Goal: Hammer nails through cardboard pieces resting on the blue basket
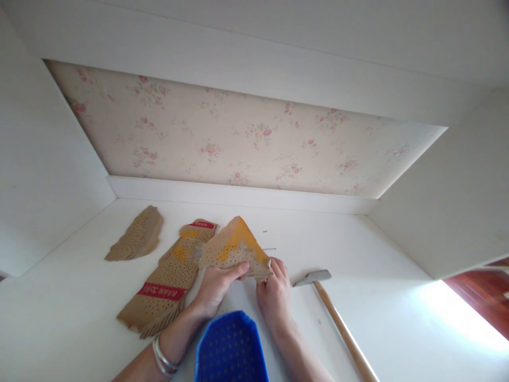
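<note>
Between my hands is a torn piece of brown cardboard (234, 246), marked with orange and dotted with punched holes. My left hand (218, 286) grips its lower edge, thumb on top. At its right corner, my right hand (276, 289) is closed on the same piece. A larger holed cardboard piece (167, 281) with red printed bands lies to the left, partly behind the held one. Farther left rests a smaller holed cardboard piece (139, 233). A blue perforated basket (233, 347) stands below my hands, cut off by the frame's bottom edge.
A hammer (318, 277) with a wooden handle lies right of my hands on the white surface (350, 244). A thin nail (269, 249) lies just behind the held cardboard. White side panels and a floral-papered back wall (238, 138) enclose the surface.
</note>
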